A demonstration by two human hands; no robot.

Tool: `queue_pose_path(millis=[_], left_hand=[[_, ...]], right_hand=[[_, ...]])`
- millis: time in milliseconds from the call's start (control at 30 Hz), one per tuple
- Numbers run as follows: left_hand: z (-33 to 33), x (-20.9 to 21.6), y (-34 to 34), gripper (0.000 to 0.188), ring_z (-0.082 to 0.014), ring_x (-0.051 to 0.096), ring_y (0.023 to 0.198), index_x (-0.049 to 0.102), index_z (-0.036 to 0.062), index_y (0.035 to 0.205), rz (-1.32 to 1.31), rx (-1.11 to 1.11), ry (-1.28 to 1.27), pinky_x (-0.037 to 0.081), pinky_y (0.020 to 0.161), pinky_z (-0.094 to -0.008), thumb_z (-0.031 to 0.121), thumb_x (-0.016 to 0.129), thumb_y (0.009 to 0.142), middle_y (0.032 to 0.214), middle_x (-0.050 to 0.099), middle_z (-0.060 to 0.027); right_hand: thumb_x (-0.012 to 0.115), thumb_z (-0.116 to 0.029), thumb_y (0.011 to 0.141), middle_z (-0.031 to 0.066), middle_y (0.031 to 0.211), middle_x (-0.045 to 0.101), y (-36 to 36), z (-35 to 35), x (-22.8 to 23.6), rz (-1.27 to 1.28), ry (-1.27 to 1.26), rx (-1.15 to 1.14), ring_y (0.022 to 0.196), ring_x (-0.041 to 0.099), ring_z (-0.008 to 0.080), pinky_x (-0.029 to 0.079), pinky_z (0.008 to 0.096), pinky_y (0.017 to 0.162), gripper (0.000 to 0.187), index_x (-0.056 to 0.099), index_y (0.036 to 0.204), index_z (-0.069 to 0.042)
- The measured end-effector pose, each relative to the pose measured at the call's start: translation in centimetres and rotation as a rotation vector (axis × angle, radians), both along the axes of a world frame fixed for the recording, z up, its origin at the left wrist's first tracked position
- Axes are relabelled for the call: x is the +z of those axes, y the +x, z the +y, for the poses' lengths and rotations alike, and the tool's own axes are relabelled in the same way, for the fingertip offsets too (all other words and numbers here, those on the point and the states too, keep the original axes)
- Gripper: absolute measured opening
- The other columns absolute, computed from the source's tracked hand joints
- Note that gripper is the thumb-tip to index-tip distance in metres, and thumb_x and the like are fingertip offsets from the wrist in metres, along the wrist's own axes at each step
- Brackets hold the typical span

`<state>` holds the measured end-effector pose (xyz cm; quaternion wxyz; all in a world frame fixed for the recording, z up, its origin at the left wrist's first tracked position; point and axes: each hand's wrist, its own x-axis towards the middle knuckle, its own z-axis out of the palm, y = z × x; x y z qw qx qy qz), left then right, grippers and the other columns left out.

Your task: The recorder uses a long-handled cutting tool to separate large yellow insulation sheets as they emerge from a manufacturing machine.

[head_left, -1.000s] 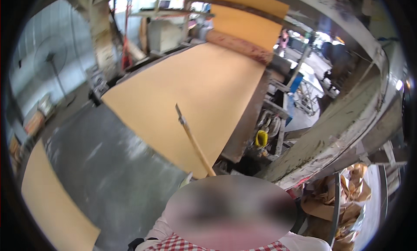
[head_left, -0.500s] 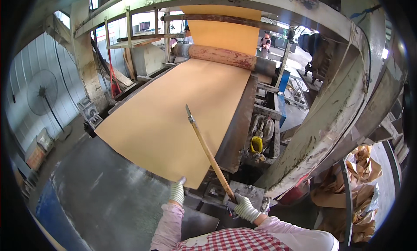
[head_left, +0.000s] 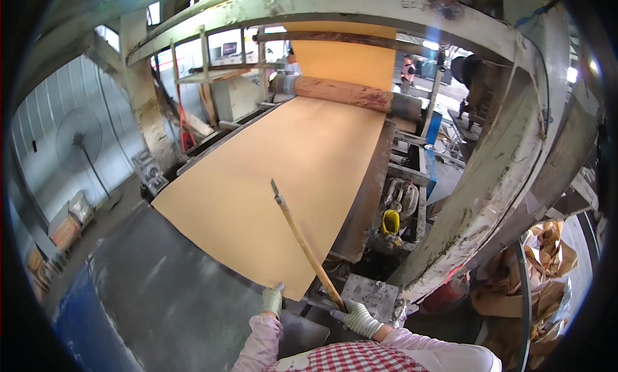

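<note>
A wide tan sheet (head_left: 277,153), like paper or thin board, runs toward me from a roller and ends in a near edge over a dark table. My left hand (head_left: 273,301), in a striped knit glove, is at that edge close to the right corner; its thumb lies on top and the other fingers are hidden, seemingly pinching the sheet. My right hand (head_left: 362,319), gloved alike, is wrapped round the lower end of a long wooden-handled knife (head_left: 301,242). Its short metal blade points away from me, above the sheet's middle.
A stained roller (head_left: 344,94) crosses the far end. The grey table (head_left: 167,275) lies front left. A thick, worn machine beam (head_left: 476,185) rises on the right, with crumpled brown paper (head_left: 508,301) beyond it. Far back stands another person (head_left: 407,73).
The whole view has shifted slightly, so the scene sits further right and lower. The knife's blade end has come nearer to me and leftward over the sheet. Both hands keep their holds.
</note>
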<state>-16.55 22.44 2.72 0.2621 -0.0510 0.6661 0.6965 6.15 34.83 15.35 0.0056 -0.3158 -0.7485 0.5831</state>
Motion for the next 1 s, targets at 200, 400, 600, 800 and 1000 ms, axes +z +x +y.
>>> queue_pose_path(millis=[200, 400, 600, 800, 1000], left_hand=[[-1.3, 2.6, 1.0, 0.038, -0.0312, 0.061, 0.084, 0.060, 0.0015, 0.099, 0.424, -0.284, -0.547, 0.045, 0.072, -0.0388, 0.034, 0.053, 0.080, 0.092, 0.063, -0.0182], [-4.4, 2.8, 3.1, 0.045, -0.0363, 0.058, 0.087, 0.062, -0.0004, 0.090, 0.154, -0.195, -0.465, 0.044, 0.075, -0.0430, 0.040, 0.047, 0.080, 0.088, 0.062, -0.0220], [-5.1, 8.4, 4.0, 0.038, -0.0361, 0.060, 0.076, 0.063, 0.0024, 0.087, 0.594, -0.177, -0.672, 0.045, 0.068, -0.0450, 0.035, 0.046, 0.079, 0.081, 0.062, -0.0200], [-7.0, 17.7, 2.7, 0.026, -0.0352, 0.058, 0.058, 0.062, 0.0024, 0.065, 0.897, -0.052, -0.735, 0.046, 0.056, -0.0451, 0.025, 0.051, 0.073, 0.063, 0.059, -0.0187], [-10.3, 6.9, 7.1, 0.026, -0.0348, 0.061, 0.067, 0.065, 0.0054, 0.070, 0.551, -0.129, -0.767, 0.047, 0.060, -0.0454, 0.027, 0.050, 0.073, 0.072, 0.062, -0.0183]], right_hand=[[0.066, -0.014, 0.078, 0.0016, 0.066, 0.053, 0.5, -0.3, -1.1, 0.147, -0.135, -0.105, 0.045, 0.045, 0.0072, 0.038, 0.0224, 0.039, 0.022, 0.053, 0.087, 0.001], [0.058, -0.001, 0.078, -0.0024, 0.062, 0.051, 0.6, -1.7, -1.7, 0.223, -0.210, -0.081, 0.046, 0.045, 0.0054, 0.035, 0.0195, 0.039, 0.008, 0.055, 0.085, -0.003], [0.057, -0.002, 0.078, -0.0032, 0.059, 0.049, -0.2, -0.8, -1.9, 0.257, 0.009, -0.024, 0.045, 0.042, 0.0052, 0.033, 0.0200, 0.037, 0.006, 0.053, 0.081, -0.004], [0.063, -0.015, 0.081, 0.0026, 0.073, 0.054, -2.9, -1.7, 3.4, 0.297, -0.004, -0.013, 0.058, 0.045, 0.0108, 0.039, 0.0245, 0.050, 0.023, 0.055, 0.095, 0.000], [0.062, -0.019, 0.082, 0.0105, 0.086, 0.059, -5.8, -1.9, 4.9, 0.322, 0.169, -0.021, 0.070, 0.049, 0.0170, 0.044, 0.0293, 0.061, 0.033, 0.054, 0.101, 0.007]])
